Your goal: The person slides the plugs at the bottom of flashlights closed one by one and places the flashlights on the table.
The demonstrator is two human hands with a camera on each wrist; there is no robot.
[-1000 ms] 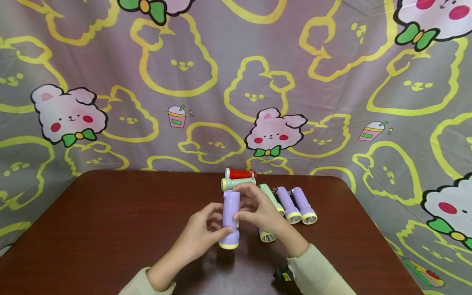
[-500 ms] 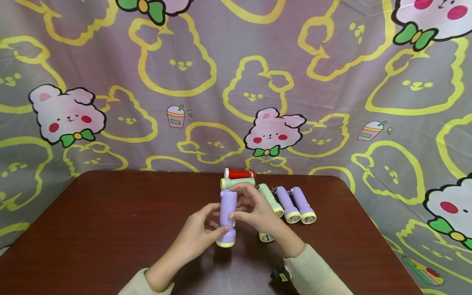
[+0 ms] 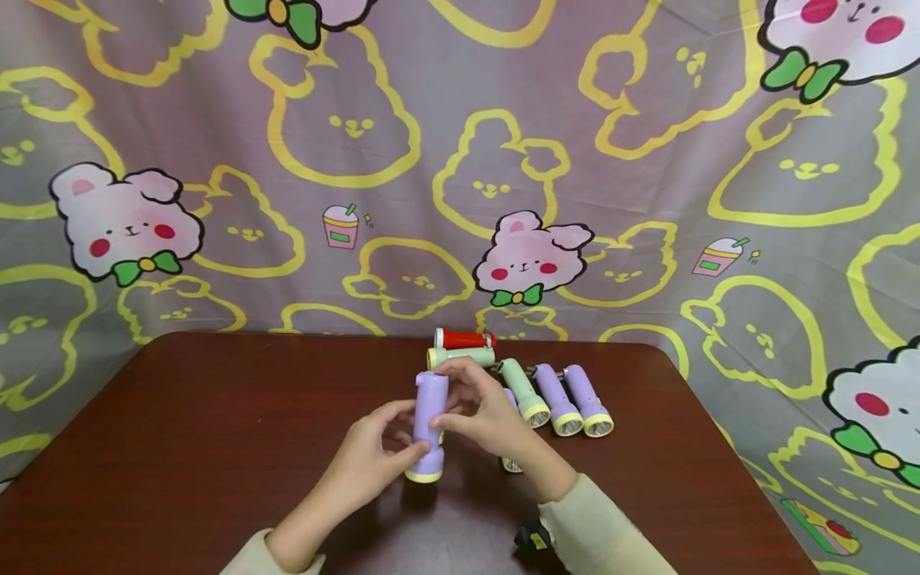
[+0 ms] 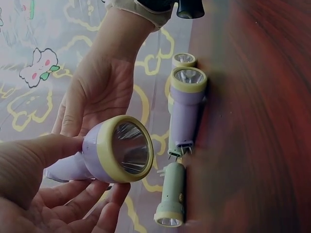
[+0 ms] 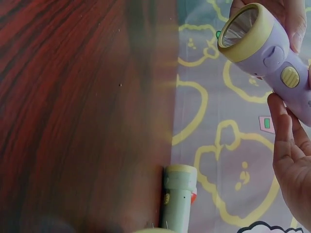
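Note:
A purple flashlight [image 3: 431, 411] with a pale yellow lens rim stands nearly upright above the table, lens end down. My left hand [image 3: 362, 459] holds it near the head, thumb across the front. From the other side my right hand [image 3: 485, 411] grips the upper body between thumb and fingers. The left wrist view shows the reflector inside the yellow rim [image 4: 109, 150]. A yellow slide switch [image 5: 290, 76] on the body shows in the right wrist view.
Behind the hands lie a red flashlight [image 3: 467, 339] and a green flashlight [image 3: 463, 357]. To the right are another green flashlight [image 3: 523, 391] and several purple flashlights [image 3: 557, 399]. A small black object [image 3: 532, 537] sits by the right sleeve. A patterned curtain [image 3: 402, 200] borders the table [image 3: 216, 439].
Both hands have shifted a little to the left with the purple flashlight, keeping the same hold. More of the purple flashlight lying behind the right hand now shows.

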